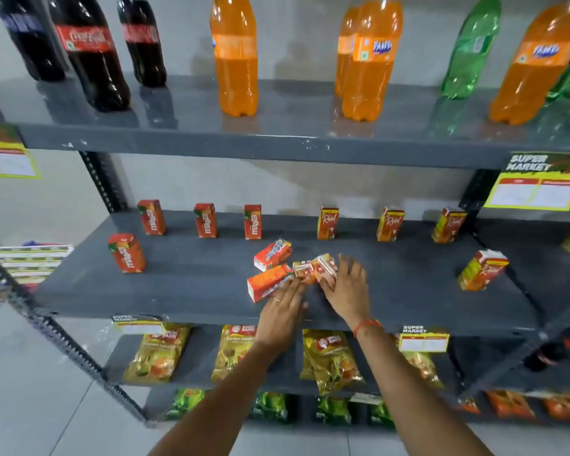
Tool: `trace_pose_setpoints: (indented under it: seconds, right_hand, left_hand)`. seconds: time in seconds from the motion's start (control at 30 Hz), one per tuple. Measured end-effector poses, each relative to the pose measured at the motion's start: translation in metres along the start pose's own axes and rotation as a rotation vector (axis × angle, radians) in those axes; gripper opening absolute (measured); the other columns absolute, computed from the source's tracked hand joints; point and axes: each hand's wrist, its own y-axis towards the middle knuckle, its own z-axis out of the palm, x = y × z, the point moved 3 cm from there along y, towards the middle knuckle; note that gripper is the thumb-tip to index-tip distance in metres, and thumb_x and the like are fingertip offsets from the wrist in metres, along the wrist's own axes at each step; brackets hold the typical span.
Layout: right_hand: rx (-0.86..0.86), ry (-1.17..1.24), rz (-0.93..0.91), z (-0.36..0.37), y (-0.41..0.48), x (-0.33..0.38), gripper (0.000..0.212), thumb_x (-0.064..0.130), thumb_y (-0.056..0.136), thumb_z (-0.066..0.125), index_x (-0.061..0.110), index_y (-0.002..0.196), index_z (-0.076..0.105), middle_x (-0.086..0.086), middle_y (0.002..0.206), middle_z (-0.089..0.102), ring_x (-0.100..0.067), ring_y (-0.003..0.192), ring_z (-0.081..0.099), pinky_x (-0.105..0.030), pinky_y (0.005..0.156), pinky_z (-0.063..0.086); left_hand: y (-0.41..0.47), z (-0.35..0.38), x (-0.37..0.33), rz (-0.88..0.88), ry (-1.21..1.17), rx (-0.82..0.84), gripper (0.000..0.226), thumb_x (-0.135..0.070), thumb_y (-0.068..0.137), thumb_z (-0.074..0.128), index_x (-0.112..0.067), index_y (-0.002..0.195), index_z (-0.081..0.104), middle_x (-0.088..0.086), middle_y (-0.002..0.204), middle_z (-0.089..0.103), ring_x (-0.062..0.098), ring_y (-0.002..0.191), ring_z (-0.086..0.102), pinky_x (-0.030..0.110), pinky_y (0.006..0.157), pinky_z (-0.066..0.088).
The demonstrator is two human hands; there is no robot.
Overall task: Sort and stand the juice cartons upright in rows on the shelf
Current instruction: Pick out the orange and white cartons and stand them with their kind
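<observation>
On the grey middle shelf (185, 284), Maaza cartons stand upright at the left: three in a back row (205, 220) and one in front (127, 253). At the right stand three Real cartons at the back (390, 224) and one in front (482, 270). A small heap lies flat in the middle: two red Maaza cartons (272, 255) (265, 284) and two small Real cartons (323, 267). My left hand (282, 319) has its fingertips resting on the nearer lying Maaza carton. My right hand (346, 289) curls around a lying Real carton.
The top shelf (277, 139) holds cola, orange and green soda bottles. Snack packets (333, 360) fill the shelves below. Yellow price tags hang off the shelf edges (423, 339). A dark slotted upright (63, 337) runs down the left side.
</observation>
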Motion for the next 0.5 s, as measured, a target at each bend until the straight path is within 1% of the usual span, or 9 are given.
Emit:
trace_pose_setpoints:
  seconds: [0.03,0.13,0.2,0.3,0.33,0.37,0.4,0.47,0.5]
  right_hand:
    - [0.074,-0.007,0.046,0.006,0.002,-0.002,0.075,0.043,0.087,0.054,0.002,0.142,0.023,-0.026,0.146,0.032,-0.039,0.137,0.027,-0.044,0.112,0.027]
    - [0.133,0.022,0.094,0.016,0.008,-0.005,0.078,0.041,0.085,0.060,0.004,0.142,0.022,-0.023,0.145,0.033,-0.037,0.136,0.027,-0.043,0.110,0.031]
    - [0.159,0.088,0.087,0.020,0.009,-0.003,0.074,0.034,0.086,0.061,0.005,0.142,0.023,-0.022,0.144,0.034,-0.037,0.133,0.031,-0.042,0.109,0.032]
    - [0.147,0.247,0.123,0.014,0.010,-0.001,0.064,0.025,0.087,0.060,0.004,0.140,0.030,-0.020,0.141,0.039,-0.035,0.130,0.038,-0.039,0.104,0.036]
    - [0.115,0.395,0.177,0.008,0.008,0.000,0.057,0.024,0.088,0.059,0.004,0.136,0.036,-0.019,0.134,0.046,-0.033,0.123,0.045,-0.036,0.097,0.041]
    - [0.105,0.641,0.276,-0.001,0.003,0.004,0.048,0.023,0.089,0.058,0.004,0.131,0.044,-0.015,0.124,0.053,-0.029,0.112,0.053,-0.031,0.087,0.045]
    - [0.129,0.974,0.410,-0.010,-0.002,0.010,0.038,0.024,0.091,0.054,0.004,0.123,0.051,-0.011,0.113,0.058,-0.024,0.101,0.058,-0.027,0.079,0.048]
    - [0.261,1.595,0.628,-0.025,-0.014,0.024,0.029,0.028,0.092,0.045,0.007,0.106,0.059,-0.009,0.098,0.063,-0.020,0.087,0.060,-0.031,0.076,0.047]
    - [0.338,1.767,0.654,-0.035,-0.019,0.029,0.032,0.033,0.092,0.043,0.009,0.105,0.060,-0.010,0.096,0.064,-0.020,0.086,0.060,-0.034,0.077,0.048]
  left_hand:
    - [-0.003,0.011,0.003,0.000,-0.017,0.042,0.045,-0.027,0.094,0.032,-0.002,0.126,0.051,0.018,0.129,0.056,0.034,0.117,0.054,0.046,0.094,0.047]
    - [-0.010,0.025,0.007,-0.017,-0.025,0.120,0.050,-0.034,0.096,0.027,-0.001,0.124,0.053,0.016,0.123,0.060,0.034,0.110,0.058,0.042,0.086,0.051]
    - [-0.010,0.026,0.007,0.015,0.028,0.113,0.051,-0.035,0.096,0.026,-0.003,0.122,0.056,0.014,0.123,0.061,0.031,0.110,0.058,0.042,0.089,0.049]
    - [-0.009,0.025,0.009,0.027,0.045,0.124,0.061,-0.037,0.100,0.010,-0.004,0.125,0.055,0.013,0.127,0.059,0.028,0.116,0.055,0.043,0.096,0.044]
    - [-0.011,0.027,0.010,0.025,0.048,0.133,0.063,-0.038,0.100,0.007,-0.004,0.126,0.054,0.013,0.128,0.058,0.028,0.117,0.054,0.043,0.097,0.043]
    - [-0.011,0.028,0.010,0.019,0.039,0.138,0.064,-0.039,0.100,0.007,-0.004,0.128,0.052,0.013,0.130,0.057,0.028,0.118,0.053,0.043,0.098,0.042]
    - [-0.011,0.028,0.009,0.006,0.026,0.139,0.064,-0.040,0.100,0.007,-0.005,0.129,0.051,0.012,0.131,0.056,0.029,0.120,0.052,0.043,0.099,0.040]
    - [-0.010,0.028,0.007,-0.025,0.026,0.157,0.062,-0.042,0.099,0.009,-0.006,0.129,0.051,0.012,0.130,0.057,0.029,0.119,0.052,0.043,0.099,0.041]
    - [-0.010,0.028,0.005,-0.027,0.037,0.161,0.062,-0.042,0.099,0.011,-0.006,0.128,0.052,0.012,0.129,0.058,0.030,0.117,0.053,0.043,0.098,0.042]
